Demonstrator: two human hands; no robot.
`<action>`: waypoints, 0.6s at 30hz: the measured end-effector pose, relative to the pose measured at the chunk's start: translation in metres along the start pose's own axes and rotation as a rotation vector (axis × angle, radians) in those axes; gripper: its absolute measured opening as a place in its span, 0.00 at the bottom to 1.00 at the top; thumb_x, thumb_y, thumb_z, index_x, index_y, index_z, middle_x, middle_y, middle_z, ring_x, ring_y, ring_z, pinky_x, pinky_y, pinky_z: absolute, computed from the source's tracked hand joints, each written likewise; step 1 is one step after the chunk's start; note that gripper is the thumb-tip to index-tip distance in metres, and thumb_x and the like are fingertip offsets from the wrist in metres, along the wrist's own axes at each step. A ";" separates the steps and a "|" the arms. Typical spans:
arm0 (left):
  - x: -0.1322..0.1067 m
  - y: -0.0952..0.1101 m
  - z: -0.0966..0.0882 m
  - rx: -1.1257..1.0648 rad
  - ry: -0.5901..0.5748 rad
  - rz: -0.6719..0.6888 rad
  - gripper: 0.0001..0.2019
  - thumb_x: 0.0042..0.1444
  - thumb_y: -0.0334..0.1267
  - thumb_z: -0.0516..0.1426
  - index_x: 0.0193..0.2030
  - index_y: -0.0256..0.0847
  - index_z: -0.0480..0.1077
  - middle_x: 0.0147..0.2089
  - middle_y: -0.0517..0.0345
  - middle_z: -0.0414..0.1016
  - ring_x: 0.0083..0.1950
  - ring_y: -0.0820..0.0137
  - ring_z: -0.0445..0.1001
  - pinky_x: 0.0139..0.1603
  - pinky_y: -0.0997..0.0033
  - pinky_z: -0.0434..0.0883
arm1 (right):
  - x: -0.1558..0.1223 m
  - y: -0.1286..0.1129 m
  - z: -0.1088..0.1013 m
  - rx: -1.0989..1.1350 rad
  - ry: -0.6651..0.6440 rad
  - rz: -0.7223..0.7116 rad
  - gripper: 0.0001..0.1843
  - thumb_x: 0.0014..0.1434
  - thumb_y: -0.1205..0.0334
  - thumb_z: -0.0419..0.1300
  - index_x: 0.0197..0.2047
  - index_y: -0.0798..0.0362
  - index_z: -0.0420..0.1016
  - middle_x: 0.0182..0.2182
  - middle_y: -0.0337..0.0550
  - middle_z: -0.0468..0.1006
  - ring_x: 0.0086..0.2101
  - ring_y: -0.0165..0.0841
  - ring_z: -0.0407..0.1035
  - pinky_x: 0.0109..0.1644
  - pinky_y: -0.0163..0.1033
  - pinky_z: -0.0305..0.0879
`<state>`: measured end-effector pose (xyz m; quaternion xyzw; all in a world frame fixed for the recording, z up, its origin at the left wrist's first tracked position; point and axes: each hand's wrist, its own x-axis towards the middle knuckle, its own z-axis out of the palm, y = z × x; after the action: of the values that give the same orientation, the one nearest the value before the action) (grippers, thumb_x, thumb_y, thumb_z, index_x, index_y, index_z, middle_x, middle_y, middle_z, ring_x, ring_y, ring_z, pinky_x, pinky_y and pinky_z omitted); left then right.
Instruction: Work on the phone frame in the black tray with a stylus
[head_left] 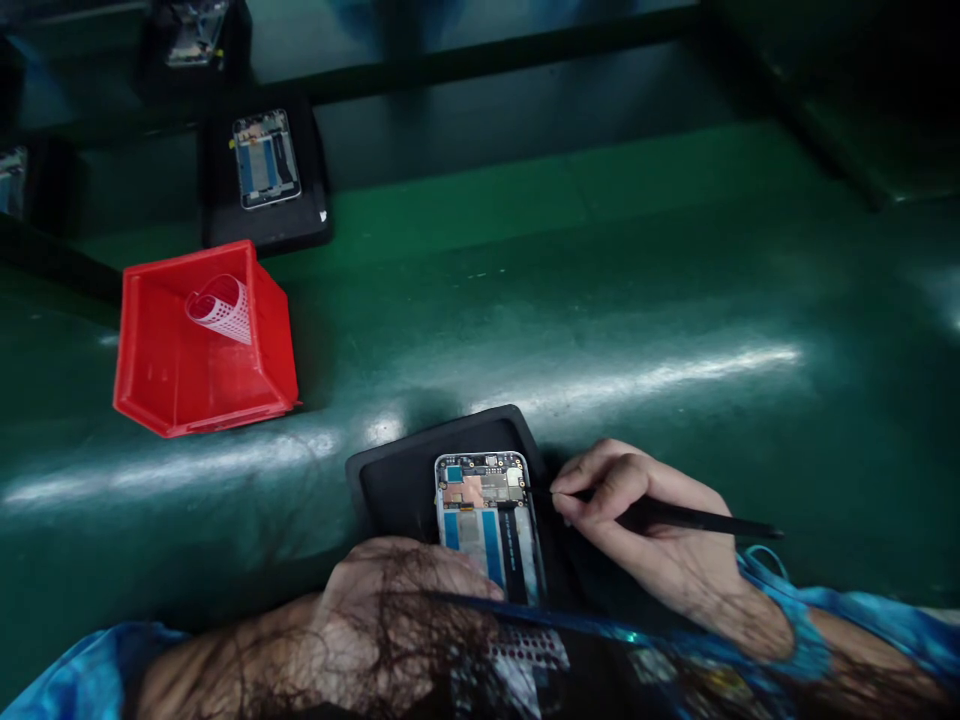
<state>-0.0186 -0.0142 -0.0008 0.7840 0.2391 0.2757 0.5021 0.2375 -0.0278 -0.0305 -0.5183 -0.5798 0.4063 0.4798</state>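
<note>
Right hand [645,530] gripped black stylus [697,520], tip at phone frame [487,520] | left hand [397,610] rested closed on frame's near end, grip unclear | tray [390,480] beneath frame

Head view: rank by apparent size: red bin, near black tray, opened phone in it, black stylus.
1. red bin
2. near black tray, partly hidden by the left hand, so its rank against the bin is unsure
3. opened phone
4. black stylus, thin, gripped by the right hand

The bin lies farther from the camera.
</note>
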 end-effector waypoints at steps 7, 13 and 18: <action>0.000 0.000 -0.004 0.085 -0.037 0.056 0.11 0.54 0.32 0.53 0.45 0.39 0.68 0.44 0.59 0.78 0.50 0.74 0.73 0.54 0.82 0.68 | -0.001 0.003 0.002 -0.016 -0.041 -0.035 0.16 0.59 0.70 0.71 0.25 0.45 0.75 0.27 0.32 0.85 0.28 0.29 0.82 0.34 0.30 0.81; 0.002 0.001 0.001 0.113 0.120 -0.036 0.09 0.51 0.32 0.56 0.40 0.41 0.72 0.40 0.59 0.80 0.43 0.73 0.77 0.48 0.82 0.73 | 0.006 0.001 -0.021 0.093 0.072 -0.031 0.15 0.59 0.71 0.74 0.30 0.42 0.78 0.32 0.34 0.85 0.33 0.30 0.82 0.37 0.30 0.83; 0.010 0.007 0.011 0.159 0.334 -0.158 0.06 0.42 0.30 0.64 0.30 0.41 0.75 0.30 0.58 0.82 0.32 0.73 0.80 0.37 0.83 0.77 | -0.008 -0.024 -0.026 0.127 0.053 -0.199 0.11 0.61 0.59 0.77 0.32 0.36 0.82 0.26 0.37 0.84 0.22 0.38 0.77 0.25 0.40 0.84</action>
<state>-0.0033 -0.0181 0.0040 0.7435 0.4008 0.3420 0.4118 0.2581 -0.0392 -0.0027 -0.4374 -0.5886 0.3789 0.5645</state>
